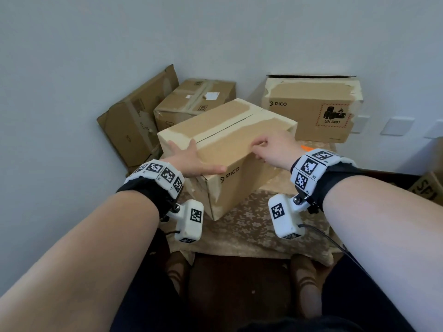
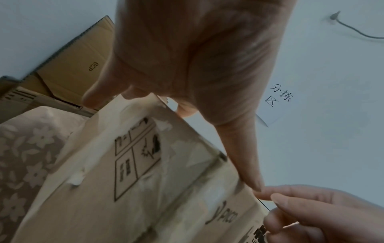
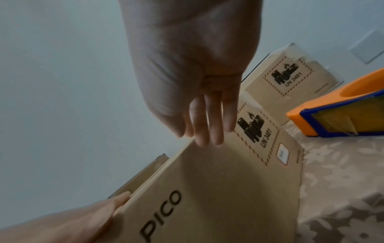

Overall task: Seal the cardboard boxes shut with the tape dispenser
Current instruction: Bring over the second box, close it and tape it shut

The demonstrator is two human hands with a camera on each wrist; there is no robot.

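Observation:
A PICO cardboard box (image 1: 230,130) lies at an angle on the floral-cloth table (image 1: 251,231), its top flaps closed with a dark seam between them. My left hand (image 1: 191,159) lies flat on the box's near left top corner, fingers spread, thumb along the near edge. My right hand (image 1: 271,146) holds the box's right top edge, its fingers (image 3: 207,125) curled over and down the side face (image 3: 218,189). The orange and blue tape dispenser (image 3: 340,115) rests on the table to the right of the box; only an orange sliver (image 1: 306,147) shows behind my right wrist.
A second PICO box (image 1: 311,111) stands at the back right, its top slightly open. A taped box (image 1: 191,99) and a flattened carton (image 1: 134,121) lean against the wall at the back left. Another box (image 1: 429,188) shows at the right edge.

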